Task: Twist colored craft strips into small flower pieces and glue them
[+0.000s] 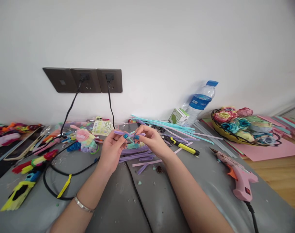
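Observation:
Both my hands meet over the grey mat [128, 200], pinching a purple pipe cleaner [120, 132] between them. My left hand [112, 149] grips its left part with thumb and fingers closed. My right hand [149, 139] pinches the right part, fingers curled. Beneath them lie several more purple pipe cleaners [137, 156] on the mat. A pile of light blue pipe cleaners [166, 125] stretches to the right behind my right hand.
A pink glue gun [237, 176] lies at the right, pliers with yellow handles [181, 145] near my right wrist. A water bottle [199, 103], a small green carton [178, 116] and a basket of fabric flowers [244, 124] stand by the wall. Black cables [64, 173] and colourful crafts [85, 139] fill the left.

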Action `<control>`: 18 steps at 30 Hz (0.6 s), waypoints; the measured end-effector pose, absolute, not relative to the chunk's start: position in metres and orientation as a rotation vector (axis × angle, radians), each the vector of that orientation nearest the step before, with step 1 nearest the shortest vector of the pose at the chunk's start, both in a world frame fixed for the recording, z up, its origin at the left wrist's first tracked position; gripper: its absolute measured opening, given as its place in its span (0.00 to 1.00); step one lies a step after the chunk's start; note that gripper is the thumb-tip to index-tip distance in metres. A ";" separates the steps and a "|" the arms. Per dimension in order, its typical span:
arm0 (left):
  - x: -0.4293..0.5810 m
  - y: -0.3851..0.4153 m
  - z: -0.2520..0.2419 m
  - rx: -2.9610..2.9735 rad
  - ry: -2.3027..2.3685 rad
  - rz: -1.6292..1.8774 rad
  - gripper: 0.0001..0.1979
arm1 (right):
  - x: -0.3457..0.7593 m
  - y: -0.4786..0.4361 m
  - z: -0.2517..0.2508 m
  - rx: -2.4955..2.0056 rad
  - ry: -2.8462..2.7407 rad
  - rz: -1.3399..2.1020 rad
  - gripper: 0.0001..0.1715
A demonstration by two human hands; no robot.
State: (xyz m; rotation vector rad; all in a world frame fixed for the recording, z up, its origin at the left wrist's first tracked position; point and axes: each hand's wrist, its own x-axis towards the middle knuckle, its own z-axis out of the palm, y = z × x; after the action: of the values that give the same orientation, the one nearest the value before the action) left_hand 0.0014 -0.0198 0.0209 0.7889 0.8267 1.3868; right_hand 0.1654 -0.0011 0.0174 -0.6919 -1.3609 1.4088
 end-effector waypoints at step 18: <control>0.001 -0.024 0.026 1.054 0.900 1.140 0.16 | 0.169 -0.001 0.019 -0.553 -1.190 1.415 0.14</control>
State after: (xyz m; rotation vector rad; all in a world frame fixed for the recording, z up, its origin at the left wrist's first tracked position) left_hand 0.0010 -0.0242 0.0258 1.0541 0.9001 1.1400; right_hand 0.1689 -0.0011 0.0187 -0.5526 -1.1897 1.4154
